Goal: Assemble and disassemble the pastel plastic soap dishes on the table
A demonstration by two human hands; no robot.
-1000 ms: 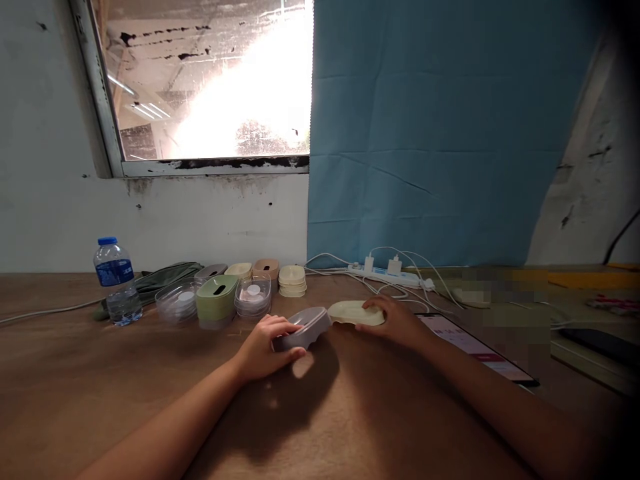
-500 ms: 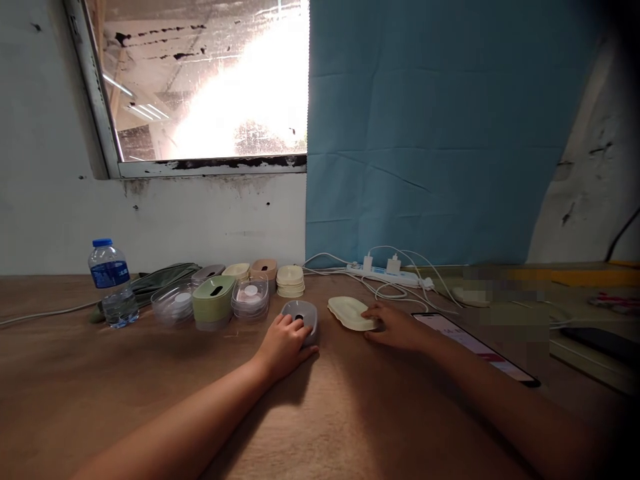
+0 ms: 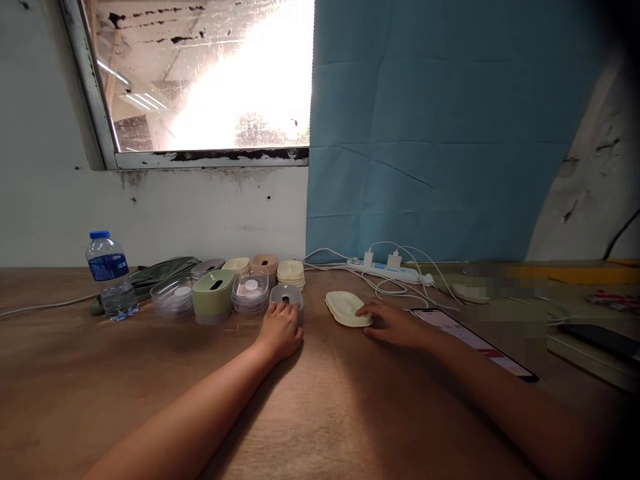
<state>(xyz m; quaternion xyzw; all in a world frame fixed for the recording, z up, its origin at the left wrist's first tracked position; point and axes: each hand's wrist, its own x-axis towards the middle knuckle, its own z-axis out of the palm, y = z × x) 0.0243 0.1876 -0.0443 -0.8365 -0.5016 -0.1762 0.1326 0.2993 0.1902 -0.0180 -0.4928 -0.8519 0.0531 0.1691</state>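
My left hand [image 3: 280, 331] is closed over the near side of a small grey plastic container [image 3: 289, 293] with a dark slot in its face. The fingers hide much of that container. With thumb and fingers my right hand [image 3: 393, 325] grips the right edge of a flat cream lid [image 3: 345, 307], which lies on the table. Left of the grey container are stacked clear plastic containers [image 3: 250, 291] and a green container [image 3: 213, 297] with a slot. Just behind it sits a stack of cream lids [image 3: 291, 273].
A water bottle [image 3: 110, 273] and a dark green pouch [image 3: 160, 275] stand at the left. Farther back are a peach container [image 3: 264, 263] and more clear containers [image 3: 173, 297]. A power strip [image 3: 385, 269] with cables lies behind, and a phone [image 3: 477, 343] lies under my right forearm.
My left hand has slid the grey container left and back, close to the clear stack. The right hand and the cream lid have barely moved. The view has tilted slightly.
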